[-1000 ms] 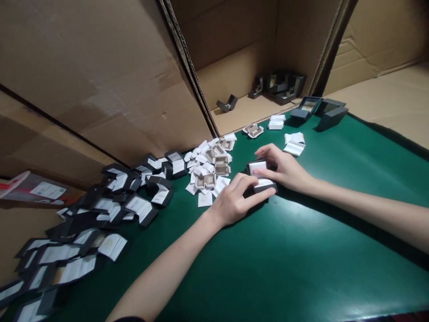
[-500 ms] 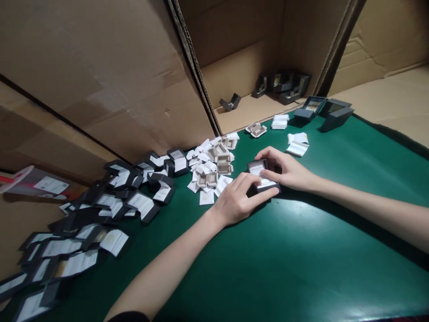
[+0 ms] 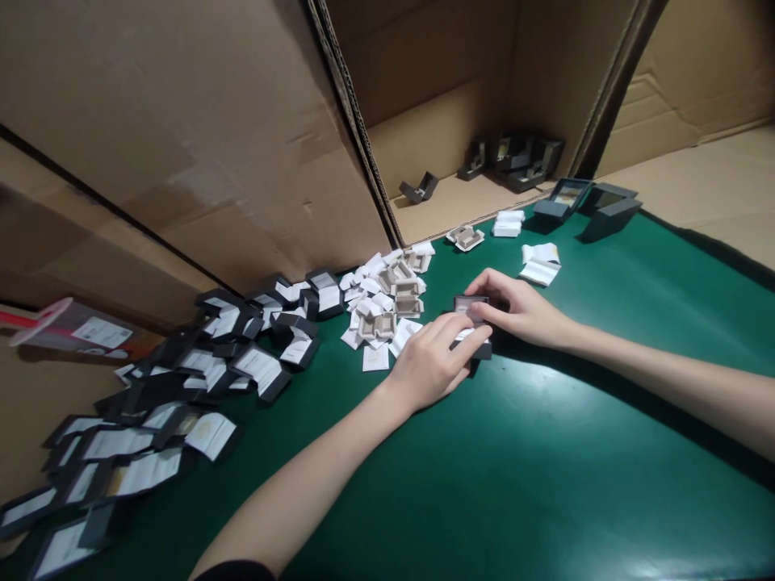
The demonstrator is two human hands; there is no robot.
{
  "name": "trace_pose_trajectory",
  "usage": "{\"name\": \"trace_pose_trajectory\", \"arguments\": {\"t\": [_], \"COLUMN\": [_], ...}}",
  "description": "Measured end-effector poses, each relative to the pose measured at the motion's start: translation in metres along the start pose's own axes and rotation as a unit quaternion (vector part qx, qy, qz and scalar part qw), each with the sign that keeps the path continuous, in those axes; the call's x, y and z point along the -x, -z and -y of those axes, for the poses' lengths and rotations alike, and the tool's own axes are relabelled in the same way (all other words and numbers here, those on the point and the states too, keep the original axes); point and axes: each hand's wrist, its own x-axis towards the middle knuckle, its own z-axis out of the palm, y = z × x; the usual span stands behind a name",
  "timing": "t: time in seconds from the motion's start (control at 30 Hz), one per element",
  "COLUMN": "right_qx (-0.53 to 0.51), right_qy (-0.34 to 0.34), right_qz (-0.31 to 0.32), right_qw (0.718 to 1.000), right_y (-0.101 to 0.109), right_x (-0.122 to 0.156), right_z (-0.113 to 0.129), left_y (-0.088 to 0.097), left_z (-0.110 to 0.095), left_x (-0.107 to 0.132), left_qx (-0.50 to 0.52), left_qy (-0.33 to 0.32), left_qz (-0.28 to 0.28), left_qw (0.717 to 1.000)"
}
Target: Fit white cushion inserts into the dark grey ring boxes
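A small dark hinged box (image 3: 472,307) stands open on the green table mat (image 3: 514,484), a white insert showing inside. My left hand (image 3: 433,361) lies over its near half, fingers curled and pressing down on the insert. My right hand (image 3: 521,309) grips the box from the right side, thumb and fingers around its far half. The box's lower part is hidden under my fingers.
A heap of white and beige inserts (image 3: 387,303) lies just left of the hands. Several open dark boxes (image 3: 182,387) spread along the left. More dark boxes (image 3: 590,202) sit at the far right, others inside a cardboard carton (image 3: 514,153). White folded cards (image 3: 538,262) lie behind my right hand.
The box's lid has tilted closer to its base, and less white insert shows. My left fingers have slid further over the box. The camera has shifted slightly.
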Motion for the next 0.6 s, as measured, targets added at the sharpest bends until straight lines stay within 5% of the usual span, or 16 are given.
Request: {"name": "trace_pose_trajectory", "arguments": {"t": [0.37,0.6], "right_qx": [-0.043,-0.113], "right_qy": [-0.011,-0.008], "right_qz": [0.002,0.019], "right_qw": [0.999,0.993], "right_y": [-0.001,0.007], "right_x": [0.0,0.001], "right_z": [0.0,-0.003], "left_y": [0.004,0.066], "left_z": [-0.011,-0.007], "left_x": [-0.001,-0.014], "left_qx": [-0.025,-0.023], "left_qy": [0.032,0.004], "left_qz": [0.021,0.073], "left_qw": [0.999,0.997]}}
